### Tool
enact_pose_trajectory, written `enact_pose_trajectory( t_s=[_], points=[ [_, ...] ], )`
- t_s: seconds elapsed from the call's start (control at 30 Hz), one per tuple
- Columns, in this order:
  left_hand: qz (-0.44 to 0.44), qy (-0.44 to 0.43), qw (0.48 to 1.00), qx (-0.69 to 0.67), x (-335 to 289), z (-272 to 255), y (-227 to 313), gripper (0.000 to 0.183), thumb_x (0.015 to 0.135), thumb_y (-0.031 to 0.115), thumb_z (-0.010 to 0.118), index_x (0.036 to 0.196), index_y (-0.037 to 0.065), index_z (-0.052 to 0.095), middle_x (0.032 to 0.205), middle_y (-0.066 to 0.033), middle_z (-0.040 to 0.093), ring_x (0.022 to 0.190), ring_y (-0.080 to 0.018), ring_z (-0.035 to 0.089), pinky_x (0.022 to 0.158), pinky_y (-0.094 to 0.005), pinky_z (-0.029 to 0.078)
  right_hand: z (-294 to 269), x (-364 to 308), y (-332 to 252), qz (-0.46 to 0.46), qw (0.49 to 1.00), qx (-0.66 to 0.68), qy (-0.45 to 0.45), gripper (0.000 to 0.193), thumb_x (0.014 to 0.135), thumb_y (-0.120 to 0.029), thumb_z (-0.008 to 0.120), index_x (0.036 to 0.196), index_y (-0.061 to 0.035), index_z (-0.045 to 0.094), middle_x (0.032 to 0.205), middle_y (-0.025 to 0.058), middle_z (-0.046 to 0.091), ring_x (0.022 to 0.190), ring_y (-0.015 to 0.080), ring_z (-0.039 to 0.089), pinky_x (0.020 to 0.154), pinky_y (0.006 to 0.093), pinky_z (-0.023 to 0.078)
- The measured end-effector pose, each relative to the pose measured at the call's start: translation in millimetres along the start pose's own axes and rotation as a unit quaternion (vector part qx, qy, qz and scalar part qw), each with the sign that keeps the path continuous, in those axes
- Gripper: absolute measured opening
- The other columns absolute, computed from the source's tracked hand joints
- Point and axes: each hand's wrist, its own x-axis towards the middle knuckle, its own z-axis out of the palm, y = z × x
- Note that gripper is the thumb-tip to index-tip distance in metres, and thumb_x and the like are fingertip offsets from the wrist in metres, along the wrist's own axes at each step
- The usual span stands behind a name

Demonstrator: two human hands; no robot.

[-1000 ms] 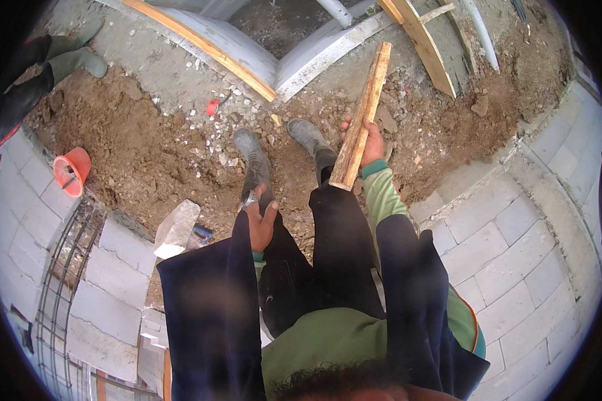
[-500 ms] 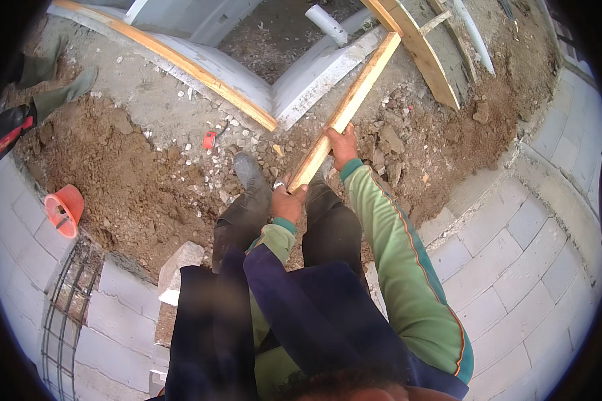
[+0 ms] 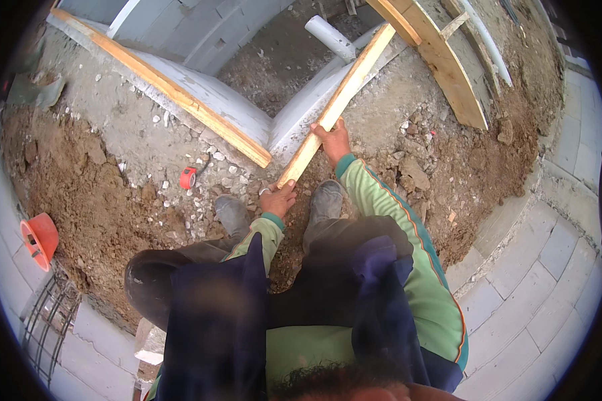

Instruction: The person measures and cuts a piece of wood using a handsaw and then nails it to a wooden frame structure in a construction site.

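A long wooden plank [image 3: 348, 93] slants from in front of my boots up along the top of the right block wall [image 3: 304, 127]. My left hand [image 3: 279, 200] grips its near end, a ring on one finger. Farther up the plank, my right hand [image 3: 334, 143] wraps round its right edge. Another wooden plank [image 3: 201, 110] lies along the left wall's edge, its near end close to the walls' corner. A red tape measure [image 3: 188, 178] rests on the rubble left of my left hand.
An orange bucket [image 3: 41, 239] lies tipped at the left, above a steel rebar cage [image 3: 49, 327]. A white pipe [image 3: 331, 37] sticks out beyond the right wall. Wide boards [image 3: 448, 73] stand at the upper right. Loose soil [image 3: 107, 194] and stones surround my boots [image 3: 326, 200].
My hands and the plank have shifted so that the plank now lines up over the right wall's top. My knees are bent wider and lower. The co-worker's legs at left have mostly left view.
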Motion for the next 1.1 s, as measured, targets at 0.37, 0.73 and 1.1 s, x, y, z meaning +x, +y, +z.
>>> enact_pose_trajectory(
  t_s=[0.37,0.73,1.1],
  points=[
    [0.062,-0.037,0.991,-0.109,37.1,-19.5,-20.5,0.064,0.095,0.016,0.072,0.143,-0.009,0.038,0.13,-0.0206,0.057,0.115,-0.0295,0.064,0.096,-0.0369,0.056,5.2,20.8,69.5,-0.068,0.997,-0.007,0.037,0.059,0.09,-0.015,0.077,0.133,0.0001,0.04,0.116,0.0166,0.063,0.092,0.0288,0.07,0.07,0.0457,0.066],
    [0.074,0.021,0.988,-0.132,42.9,-36.9,-65.7,0.053,0.099,0.01,0.064,0.145,-0.005,0.043,0.125,-0.0141,0.063,0.108,-0.0259,0.068,0.092,-0.0347,0.058,-2.6,14.2,87.4,-0.016,0.994,-0.082,0.074,0.066,0.087,-0.023,0.081,0.132,0.0054,0.042,0.12,0.0201,0.061,0.101,0.0337,0.068,0.07,0.0467,0.066],
    [0.082,0.085,0.989,-0.084,66.8,-11.0,-62.5,0.075,0.092,0.011,0.071,0.154,-0.004,0.031,0.109,-0.0181,0.069,0.087,-0.0211,0.07,0.068,-0.032,0.057,-25.3,31.7,68.4,-0.019,0.983,-0.171,0.066,0.076,0.083,-0.028,0.085,0.129,0.0151,0.043,0.112,0.0235,0.065,0.085,0.0281,0.071,0.053,0.0338,0.062]
  ],
)
